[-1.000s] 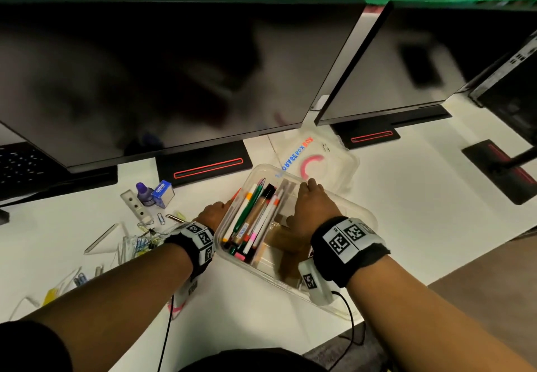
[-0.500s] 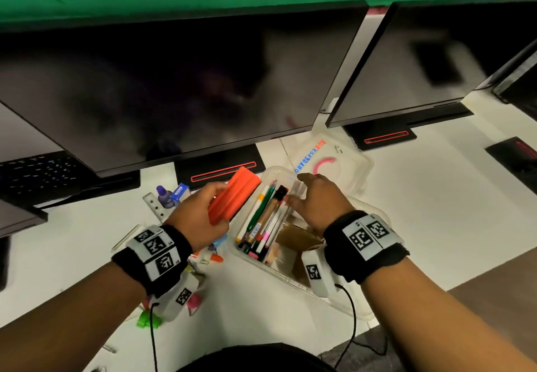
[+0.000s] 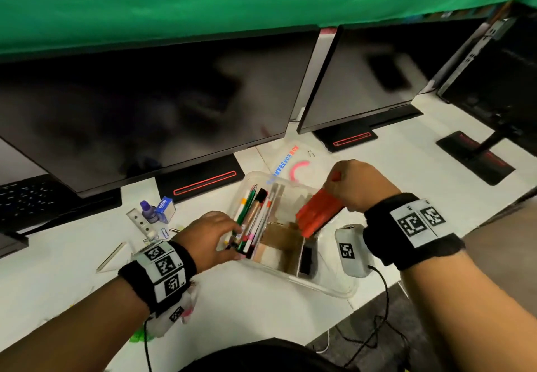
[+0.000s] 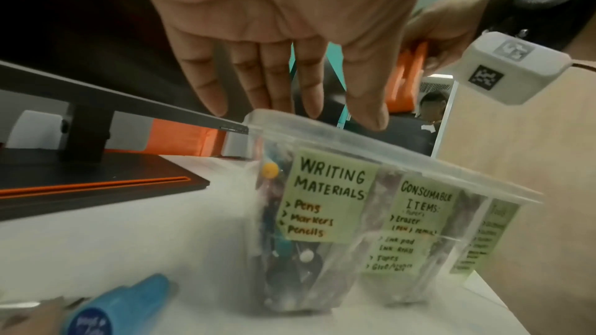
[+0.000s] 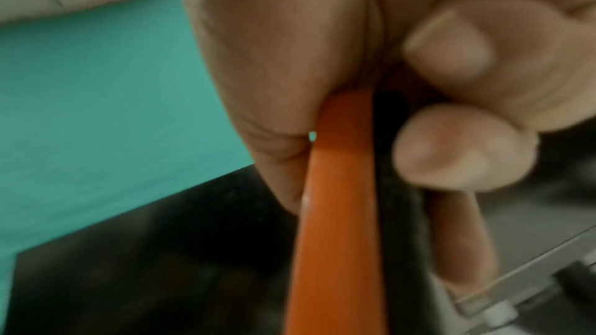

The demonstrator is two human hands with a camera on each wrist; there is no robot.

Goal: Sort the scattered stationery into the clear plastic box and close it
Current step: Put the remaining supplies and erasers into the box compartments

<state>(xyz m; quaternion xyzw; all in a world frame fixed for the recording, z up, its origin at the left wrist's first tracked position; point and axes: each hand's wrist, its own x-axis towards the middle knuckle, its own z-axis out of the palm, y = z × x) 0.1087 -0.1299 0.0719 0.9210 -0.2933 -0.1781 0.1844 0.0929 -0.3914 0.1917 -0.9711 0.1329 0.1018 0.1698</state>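
Note:
The clear plastic box (image 3: 328, 286) stands open on the white desk, with its lid (image 3: 302, 162) lying behind it. Several pens and markers (image 3: 252, 212) fill its left compartment. My right hand (image 3: 343, 185) grips an orange stapler (image 3: 316, 215) by its far end and holds it tilted over the box's right side. In the right wrist view the fingers (image 5: 464, 152) curl round the orange stapler (image 5: 341, 213). My left hand (image 3: 232, 238) reaches over the box's near left corner by the pen ends. In the left wrist view its straight fingers (image 4: 290, 101) hover at the box rim (image 4: 419, 162).
Left of the box lie a purple ink bottle (image 3: 148, 212), a small blue box (image 3: 165, 209), a clear ruler (image 3: 141, 222), paper clips (image 3: 164, 233) and a clear set square (image 3: 112, 257). Dark monitors (image 3: 145, 110) on black bases (image 3: 200, 183) line the back. A blue tube (image 4: 119, 307) lies near my left wrist.
The orange stapler has passed from my left hand to my right, which now holds it over the box's right side. My left hand has dropped to the box's near left corner.

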